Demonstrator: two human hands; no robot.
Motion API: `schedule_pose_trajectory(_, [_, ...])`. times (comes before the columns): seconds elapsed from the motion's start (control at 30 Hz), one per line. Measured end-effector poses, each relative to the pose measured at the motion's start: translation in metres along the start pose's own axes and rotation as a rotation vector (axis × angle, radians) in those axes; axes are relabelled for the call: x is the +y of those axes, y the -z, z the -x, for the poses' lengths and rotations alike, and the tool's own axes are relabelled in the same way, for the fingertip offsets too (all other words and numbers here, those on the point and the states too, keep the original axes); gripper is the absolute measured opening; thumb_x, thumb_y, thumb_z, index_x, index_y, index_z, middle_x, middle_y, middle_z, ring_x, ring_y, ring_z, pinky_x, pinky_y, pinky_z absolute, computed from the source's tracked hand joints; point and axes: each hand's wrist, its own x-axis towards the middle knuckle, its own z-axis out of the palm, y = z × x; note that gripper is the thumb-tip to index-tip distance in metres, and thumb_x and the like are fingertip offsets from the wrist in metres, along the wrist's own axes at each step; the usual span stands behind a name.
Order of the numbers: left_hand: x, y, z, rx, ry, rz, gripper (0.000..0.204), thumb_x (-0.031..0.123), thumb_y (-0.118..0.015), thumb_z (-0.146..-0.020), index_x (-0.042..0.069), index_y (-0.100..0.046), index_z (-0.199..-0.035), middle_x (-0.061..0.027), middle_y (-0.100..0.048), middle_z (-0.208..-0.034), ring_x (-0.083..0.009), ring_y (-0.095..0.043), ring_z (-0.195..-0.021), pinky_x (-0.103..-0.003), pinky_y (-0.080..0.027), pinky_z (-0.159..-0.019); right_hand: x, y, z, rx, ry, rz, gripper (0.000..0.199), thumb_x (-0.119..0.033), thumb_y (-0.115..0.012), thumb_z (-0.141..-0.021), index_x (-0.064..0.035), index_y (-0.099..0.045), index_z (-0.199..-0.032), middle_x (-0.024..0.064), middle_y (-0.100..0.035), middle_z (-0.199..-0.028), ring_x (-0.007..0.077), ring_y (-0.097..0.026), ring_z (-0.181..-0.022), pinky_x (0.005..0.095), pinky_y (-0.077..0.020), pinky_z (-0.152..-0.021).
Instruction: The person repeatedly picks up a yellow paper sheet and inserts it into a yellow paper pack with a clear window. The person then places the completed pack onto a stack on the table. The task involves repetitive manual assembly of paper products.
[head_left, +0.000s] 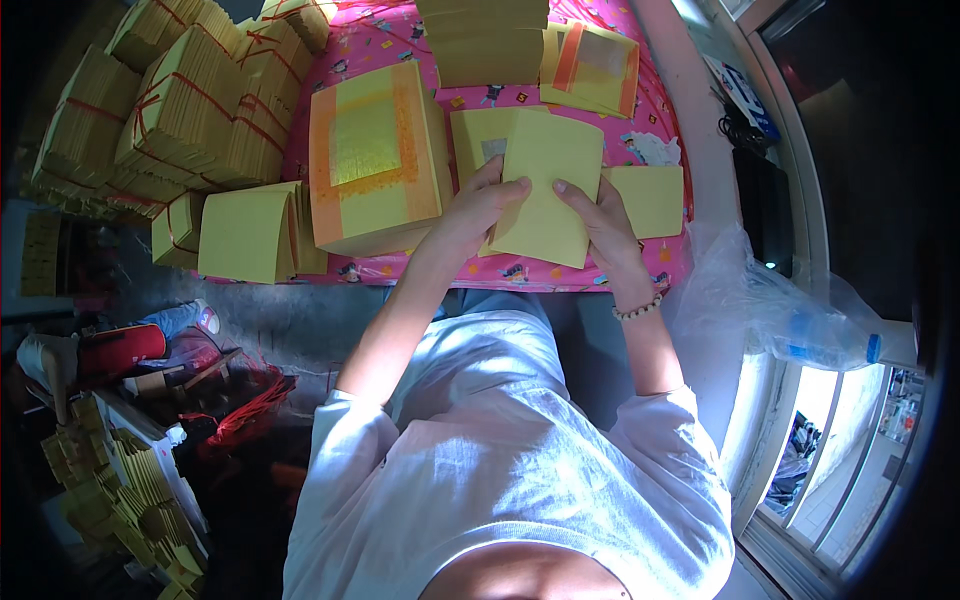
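Both hands grasp a yellow sheet of paper over the near edge of the pink-covered table: the left hand pinches its left side, thumb on top, and the right hand grips its right side. Just left of it sits a thick stack with a gold square. Tied yellow bundles crowd the table's far left corner.

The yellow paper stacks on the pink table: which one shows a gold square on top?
The large stack left of both hands; its top sheet has an orange border around gold foil.
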Motion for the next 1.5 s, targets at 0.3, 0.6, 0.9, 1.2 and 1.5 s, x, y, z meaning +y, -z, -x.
schedule_pose_trajectory(0.3, [-0.018, -0.021, 0.012, 0.137, -0.426, -0.204, 0.034, 0.01, -0.054, -0.095, -0.002, -0.045, -0.126, -0.0123, -0.059, -0.116, -0.0156, -0.056, -0.109, -0.03, -0.045, -0.092, -0.007, -0.014, 0.015, 0.032, 0.322, 0.329, 0.05, -0.005, -0.067, -0.086, 0.0005, -0.045, -0.131, 0.0093, -0.06, -0.116, 0.0154, -0.06, -0.105, 0.0286, -0.0504, -0.089])
schedule_pose_trajectory(0.6, [-0.017, -0.04, 0.035, 0.11, -0.581, -0.187, 0.03, 0.01, -0.047, -0.1, -0.001, -0.041, -0.127, -0.0125, -0.055, -0.117, -0.0146, -0.053, -0.111, -0.029, -0.043, -0.095, -0.011, -0.017, 0.032, 0.031, 0.304, 0.179, 0.035, -0.014, -0.062, -0.095, 0.0008, -0.051, -0.125, 0.0065, -0.063, -0.111, 0.0096, -0.06, -0.098, 0.0249, -0.0508, -0.084])
schedule_pose_trajectory(0.9, [-0.008, -0.038, 0.038, 0.099, -0.473, -0.12, 0.03, 0.01, -0.05, -0.099, 0.0, -0.045, -0.127, -0.0098, -0.058, -0.118, -0.0137, -0.054, -0.111, -0.029, -0.043, -0.095, -0.026, -0.02, 0.027, 0.092, 0.295, 0.091, 0.028, -0.017, -0.056, -0.099, 0.0016, -0.057, -0.119, 0.0048, -0.065, -0.105, 0.0071, -0.061, -0.092, 0.0225, -0.0505, -0.078])
schedule_pose_trajectory(1.2, [-0.011, -0.031, 0.031, 0.094, -0.422, -0.09, 0.031, 0.007, -0.051, -0.097, 0.001, -0.047, -0.127, -0.0084, -0.059, -0.117, -0.0135, -0.055, -0.11, -0.028, -0.044, -0.094, -0.018, -0.02, 0.028, 0.116, 0.284, 0.135, 0.027, -0.019, -0.052, -0.101, 0.0008, -0.058, -0.118, 0.0031, -0.066, -0.102, 0.0048, -0.061, -0.088, 0.0217, -0.0502, -0.075])
schedule_pose_trajectory(1.5, [-0.009, -0.017, 0.025, 0.079, -0.331, -0.136, 0.03, 0.005, -0.056, -0.093, 0.002, -0.05, -0.123, -0.0056, -0.062, -0.112, -0.0106, -0.058, -0.103, -0.026, -0.046, -0.089, -0.016, -0.004, 0.007, 0.118, 0.339, 0.109, 0.026, -0.02, -0.054, -0.1, 0.0005, -0.061, -0.114, 0.0027, -0.068, -0.097, 0.0043, -0.061, -0.084, 0.0209, -0.0497, -0.073])
